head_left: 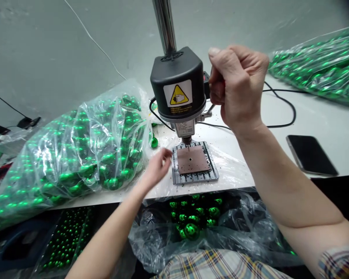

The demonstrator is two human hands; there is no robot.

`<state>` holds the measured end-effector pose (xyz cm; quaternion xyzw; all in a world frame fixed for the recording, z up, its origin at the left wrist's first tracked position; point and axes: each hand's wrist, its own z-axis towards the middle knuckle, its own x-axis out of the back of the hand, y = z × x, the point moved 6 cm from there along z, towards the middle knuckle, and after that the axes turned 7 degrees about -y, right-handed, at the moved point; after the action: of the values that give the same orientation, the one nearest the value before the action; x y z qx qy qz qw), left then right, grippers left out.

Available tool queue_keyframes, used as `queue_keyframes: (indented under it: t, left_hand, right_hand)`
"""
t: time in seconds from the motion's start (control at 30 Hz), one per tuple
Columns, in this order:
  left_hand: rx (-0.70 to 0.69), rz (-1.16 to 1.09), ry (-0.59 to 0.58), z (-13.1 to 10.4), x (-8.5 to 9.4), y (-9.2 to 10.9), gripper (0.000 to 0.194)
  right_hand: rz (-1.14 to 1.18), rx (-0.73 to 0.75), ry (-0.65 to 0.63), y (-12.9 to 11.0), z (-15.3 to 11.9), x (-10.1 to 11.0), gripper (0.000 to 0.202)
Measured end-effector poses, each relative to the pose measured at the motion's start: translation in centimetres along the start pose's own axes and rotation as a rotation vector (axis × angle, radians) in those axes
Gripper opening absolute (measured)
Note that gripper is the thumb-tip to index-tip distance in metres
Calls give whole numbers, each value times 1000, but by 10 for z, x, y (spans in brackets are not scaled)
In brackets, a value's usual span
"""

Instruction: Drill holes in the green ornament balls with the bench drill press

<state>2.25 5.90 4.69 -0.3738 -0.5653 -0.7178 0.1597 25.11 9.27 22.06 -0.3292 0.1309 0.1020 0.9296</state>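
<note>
A black drill press head (177, 83) with a yellow warning label hangs on a chrome column above a slotted metal base (195, 177). On the base lies a brownish square plate (193, 159) with a small hole, dark shavings around it. My right hand (240, 83) is a closed fist raised at the right side of the press head; whatever its fingers wrap round is hidden. Beside the base's left edge is my left hand (159, 164), slightly blurred, its fingers curled near the plate; I cannot make out anything in them.
A large clear bag (84, 151) of shiny green balls fills the table's left, another bag (320, 69) the back right. A single green ball (154, 142) sits behind my left hand. A phone (311, 155) lies at the right. Below the table edge is an open bag of balls (191, 230).
</note>
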Motion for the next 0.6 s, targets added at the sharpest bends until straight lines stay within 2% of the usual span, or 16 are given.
queue_keyframes:
  t: [0.07, 0.13, 0.23, 0.3, 0.37, 0.47, 0.53, 0.6]
  left_hand:
    - [83, 143, 119, 44, 24, -31, 18]
    - [197, 237, 134, 78, 37, -59, 19]
    - [270, 263, 138, 100, 45, -80, 23]
    - [274, 274, 140, 99, 46, -81, 25]
    - [239, 170, 178, 89, 49, -75, 30]
    - [180, -341, 236, 68, 50, -65, 44]
    - [194, -718, 175, 55, 41, -58, 50]
    - [237, -949, 87, 44, 27, -50, 50]
  right_hand:
    - [-2, -5, -3, -1, 0, -1, 40]
    - [-22, -15, 0, -1, 0, 0, 41]
    - [-40, -18, -7, 1, 1, 1, 41]
    - [-41, -5, -17, 3, 1, 2, 42]
    - [-37, 11, -28, 3, 2, 2, 42]
    - [-7, 34, -32, 2, 2, 1, 42]
    - [9, 40, -25, 2, 2, 1, 41]
    - [-8, 30, -13, 2, 2, 2, 41]
